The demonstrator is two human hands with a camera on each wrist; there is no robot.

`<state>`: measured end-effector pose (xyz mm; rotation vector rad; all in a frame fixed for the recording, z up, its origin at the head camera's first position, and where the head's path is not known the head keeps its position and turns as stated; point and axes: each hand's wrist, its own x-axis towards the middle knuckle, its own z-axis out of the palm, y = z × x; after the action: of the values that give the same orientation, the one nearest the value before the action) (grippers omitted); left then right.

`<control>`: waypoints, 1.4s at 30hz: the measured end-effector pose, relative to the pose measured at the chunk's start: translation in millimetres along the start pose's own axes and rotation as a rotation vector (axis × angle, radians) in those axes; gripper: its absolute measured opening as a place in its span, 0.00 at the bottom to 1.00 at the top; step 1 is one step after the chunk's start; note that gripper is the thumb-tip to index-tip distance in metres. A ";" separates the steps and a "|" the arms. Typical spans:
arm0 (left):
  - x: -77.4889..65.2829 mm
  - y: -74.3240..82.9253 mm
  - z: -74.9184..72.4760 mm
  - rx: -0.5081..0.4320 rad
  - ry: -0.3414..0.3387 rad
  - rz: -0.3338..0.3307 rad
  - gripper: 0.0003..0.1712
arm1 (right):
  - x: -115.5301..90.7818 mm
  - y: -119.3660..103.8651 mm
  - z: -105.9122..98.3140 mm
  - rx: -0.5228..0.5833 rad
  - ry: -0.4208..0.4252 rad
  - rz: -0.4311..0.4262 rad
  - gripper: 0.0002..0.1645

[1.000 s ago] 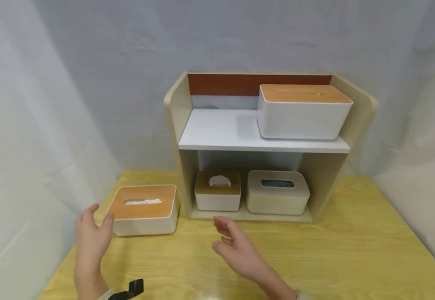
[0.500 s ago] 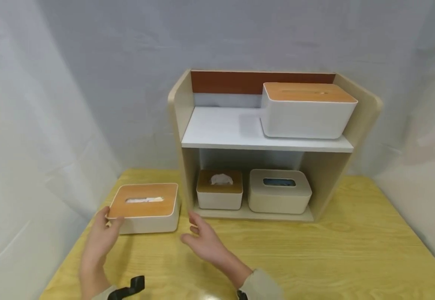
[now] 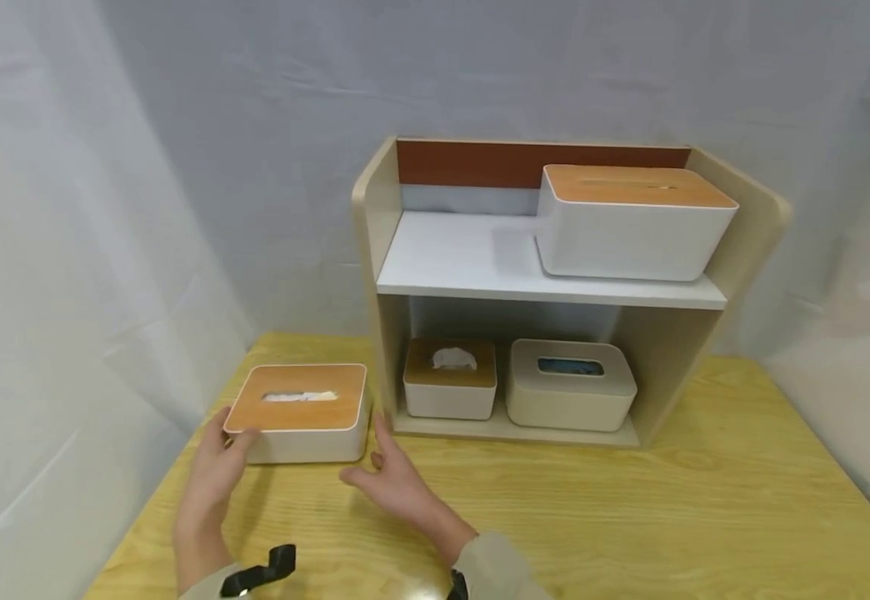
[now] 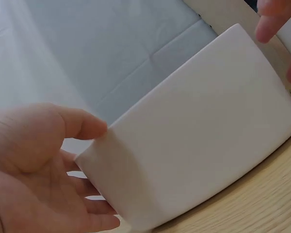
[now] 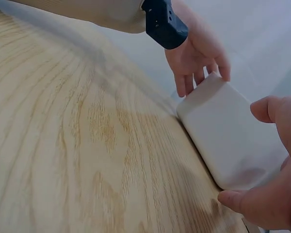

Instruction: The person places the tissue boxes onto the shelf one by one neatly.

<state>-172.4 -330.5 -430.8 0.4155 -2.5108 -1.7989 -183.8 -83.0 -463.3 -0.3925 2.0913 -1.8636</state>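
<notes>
A white tissue box with an orange wood-look lid [image 3: 296, 408] sits on the table, left of the shelf; a strip of white tissue shows in its slot. My left hand [image 3: 213, 471] grips its front left corner, and in the left wrist view the thumb [image 4: 85, 124] lies on the front face with the fingers round the left side. My right hand [image 3: 397, 483] is beside the front right corner, thumb and fingers spread. In the right wrist view, the right hand [image 5: 276, 189] stands close to the box's right end; whether a finger touches it I cannot tell.
A two-tier shelf [image 3: 472, 250] stands at the back. On its upper board is a large white box with a wood-look lid [image 3: 633, 237]. Below are a small brown-topped tissue box [image 3: 450, 400] and a beige one [image 3: 570, 404]. White sheeting [image 3: 67, 250] borders the yellowish table [image 3: 630, 517].
My left hand has moved inward onto the box's front left corner. My right hand has travelled left from in front of the shelf to the box's right side. The view has shifted slightly.
</notes>
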 end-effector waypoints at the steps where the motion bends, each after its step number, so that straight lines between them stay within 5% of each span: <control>1: 1.3 -1.6 0.4 -0.014 -0.001 -0.006 0.48 | 1.8 0.8 1.6 0.003 0.003 0.000 0.59; 10: 5.5 -13.2 2.6 -0.114 -0.002 -0.050 0.50 | 19.5 4.9 13.5 0.027 0.012 -0.158 0.61; 26: -2.2 -9.7 1.2 -0.296 0.072 -0.058 0.45 | 12.1 -2.7 19.4 -0.046 0.016 -0.156 0.62; 32: -8.8 -0.7 -3.1 -0.333 0.112 -0.004 0.43 | 5.5 -11.5 20.8 -0.088 0.031 -0.176 0.62; 42: -18.5 13.9 -13.5 -0.334 0.122 -0.025 0.42 | -2.8 -21.5 20.3 -0.142 0.030 -0.170 0.64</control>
<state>-155.0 -334.7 -410.9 0.5221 -2.0826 -2.0801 -173.1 -102.8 -443.9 -0.5970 2.2820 -1.8267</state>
